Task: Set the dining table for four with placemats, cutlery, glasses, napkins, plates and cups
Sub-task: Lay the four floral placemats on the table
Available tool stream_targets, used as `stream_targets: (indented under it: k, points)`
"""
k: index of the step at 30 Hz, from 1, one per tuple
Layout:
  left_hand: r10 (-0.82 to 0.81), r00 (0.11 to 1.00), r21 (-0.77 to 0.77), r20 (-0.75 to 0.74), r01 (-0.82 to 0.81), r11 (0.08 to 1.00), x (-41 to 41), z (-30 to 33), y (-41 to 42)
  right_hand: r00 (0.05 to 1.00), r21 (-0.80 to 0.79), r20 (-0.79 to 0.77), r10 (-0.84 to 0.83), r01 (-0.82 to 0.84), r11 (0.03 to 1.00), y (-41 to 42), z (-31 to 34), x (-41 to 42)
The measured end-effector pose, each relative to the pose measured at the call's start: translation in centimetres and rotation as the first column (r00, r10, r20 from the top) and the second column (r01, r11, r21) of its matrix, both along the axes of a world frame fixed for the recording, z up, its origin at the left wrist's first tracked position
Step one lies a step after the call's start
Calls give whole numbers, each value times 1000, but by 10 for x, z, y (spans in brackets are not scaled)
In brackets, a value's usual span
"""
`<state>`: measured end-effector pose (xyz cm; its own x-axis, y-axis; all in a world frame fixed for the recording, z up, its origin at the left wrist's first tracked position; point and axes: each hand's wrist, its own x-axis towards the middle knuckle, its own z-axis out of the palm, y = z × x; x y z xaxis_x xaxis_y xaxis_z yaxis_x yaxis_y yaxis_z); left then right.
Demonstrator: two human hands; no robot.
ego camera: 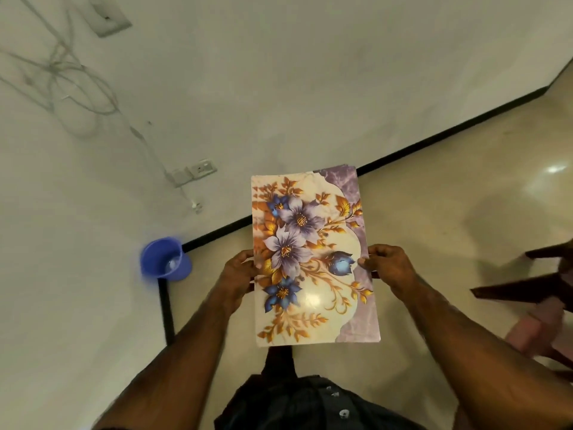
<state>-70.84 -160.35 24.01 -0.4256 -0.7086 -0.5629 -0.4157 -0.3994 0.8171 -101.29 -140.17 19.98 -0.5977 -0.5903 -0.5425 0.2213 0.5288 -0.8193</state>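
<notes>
I hold a stack of floral placemats (313, 259) in mid-air at the centre of the frame, above the floor and nowhere near a counter that I can see. My left hand (238, 271) pinches the left long edge, thumb on the printed face and fingers curled behind. My right hand (389, 266) pinches the right long edge the same way. Several sheet edges show at the top and along the left side, slightly fanned, so this is more than one mat, though I cannot count them.

The mats look glossy and stiff, with a glare spot low on the top one. That smoothness is the risk, I judge: with both grips only on the edges, the inner sheets could slide out and drop to the tiled floor (449, 187), especially if I tilt the far end down while walking. Peeling off one mat with a single hand could also let the rest fan apart.

At the left of the frame a blue plastic cup (164, 259) stands by the wall, near the black skirting. A dark wooden chair (533, 287) pokes in at the right edge; turning that way, the stack could clip it.
</notes>
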Motion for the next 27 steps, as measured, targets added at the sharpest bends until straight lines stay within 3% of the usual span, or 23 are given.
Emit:
stream_targets:
  k: [4,8,13,22,27]
  points:
    - [-161,986,5,31,161,987,-88,-20,-83,973,29,98,-210,208,978,-32,-5,-44]
    - [-321,945,77,59,317,945,-190,-21,-145,888,8,139,-439,442,897,-47,3,-85]
    - [-513,856,-2,67,514,858,-340,-13,-186,776,4,148,-613,619,785,-42,7,-152]
    - [-620,775,-117,120,631,767,-600,-12,-183,656,9,174,-735,745,667,-33,-7,-351]
    - [-641,755,-157,137,656,738,-731,5,-193,668,-10,127,-734,740,672,-30,20,-473]
